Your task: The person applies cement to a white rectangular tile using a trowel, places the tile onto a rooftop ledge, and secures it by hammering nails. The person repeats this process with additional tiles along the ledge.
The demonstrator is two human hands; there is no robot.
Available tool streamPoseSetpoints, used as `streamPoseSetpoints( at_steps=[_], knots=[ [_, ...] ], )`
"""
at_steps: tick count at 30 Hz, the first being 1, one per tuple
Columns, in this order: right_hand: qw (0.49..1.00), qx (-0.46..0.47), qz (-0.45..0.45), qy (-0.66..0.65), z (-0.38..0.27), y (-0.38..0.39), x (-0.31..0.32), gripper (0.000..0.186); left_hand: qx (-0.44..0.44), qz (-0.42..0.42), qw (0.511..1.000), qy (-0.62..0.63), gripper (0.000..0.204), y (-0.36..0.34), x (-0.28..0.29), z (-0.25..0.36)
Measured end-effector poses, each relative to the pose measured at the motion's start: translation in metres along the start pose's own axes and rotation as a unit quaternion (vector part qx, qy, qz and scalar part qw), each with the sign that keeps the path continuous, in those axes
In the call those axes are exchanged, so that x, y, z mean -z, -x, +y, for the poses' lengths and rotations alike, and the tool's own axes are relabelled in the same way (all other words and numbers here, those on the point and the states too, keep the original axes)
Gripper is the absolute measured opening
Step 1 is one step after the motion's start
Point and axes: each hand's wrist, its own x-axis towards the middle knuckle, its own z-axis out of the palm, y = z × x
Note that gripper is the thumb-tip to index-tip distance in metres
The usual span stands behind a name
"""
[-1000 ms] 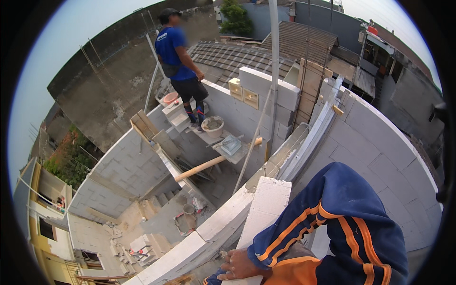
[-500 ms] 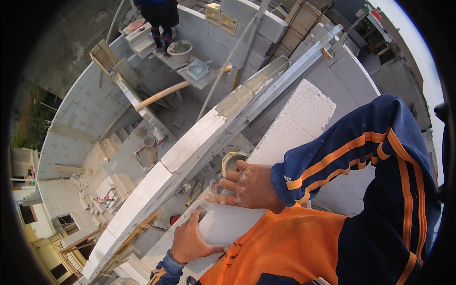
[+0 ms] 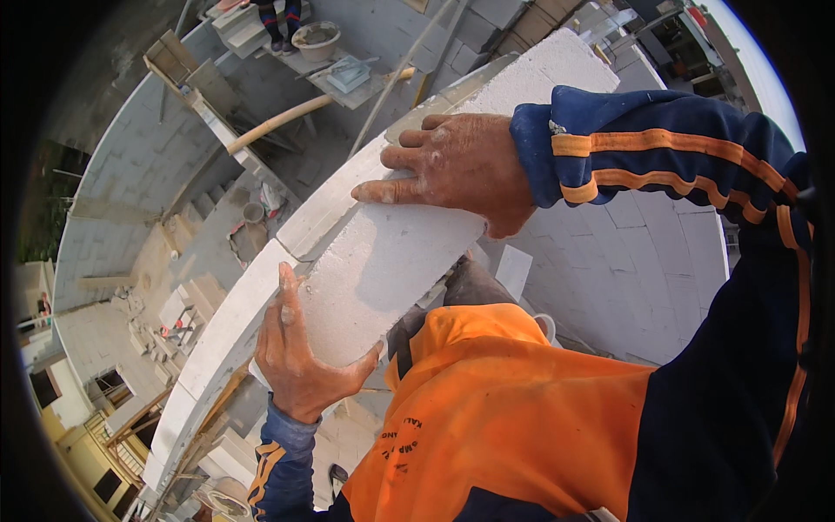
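Note:
A long white aerated concrete block [image 3: 372, 274] lies diagonally across the middle, beside the top of the block wall [image 3: 213, 339]. My left hand [image 3: 304, 357] grips the block's lower end, thumb and fingers around its corner and edge. My right hand [image 3: 448, 165] is wrapped over the upper part of the block from the right side, fingertips at its far edge. My orange and navy clothing is just below the block; what supports the block's underside is hidden.
Beyond the wall are a bamboo pole [image 3: 274, 126], a plank platform with a bucket [image 3: 315, 39], and another person's legs [image 3: 285, 22] at the top. A slanted metal pole [image 3: 383, 100] stands nearby. Far below at left are loose blocks [image 3: 183, 309] and rubble.
The block and both hands have risen upward in view, closer to the wall's top. The view tilts further down, so the other person now shows only as legs.

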Motion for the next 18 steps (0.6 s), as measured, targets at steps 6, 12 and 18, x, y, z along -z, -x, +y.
streamPoseSetpoints(
  at_steps=[6, 12, 18],
  knots=[
    [0.986, 0.009, 0.162, -0.04, 0.015, -0.008, 0.016, 0.127, -0.016, -0.048, 0.989, -0.136, 0.106, -0.035, 0.081, 0.003],
    [0.978, 0.044, 0.203, 0.016, 0.043, -0.018, 0.031, 0.125, -0.012, -0.049, 0.98, -0.193, 0.104, -0.05, 0.097, 0.013],
    [0.967, 0.094, 0.236, 0.012, 0.09, -0.011, 0.026, 0.123, -0.013, -0.029, 0.982, -0.186, 0.108, -0.082, 0.085, 0.016]
  ],
)
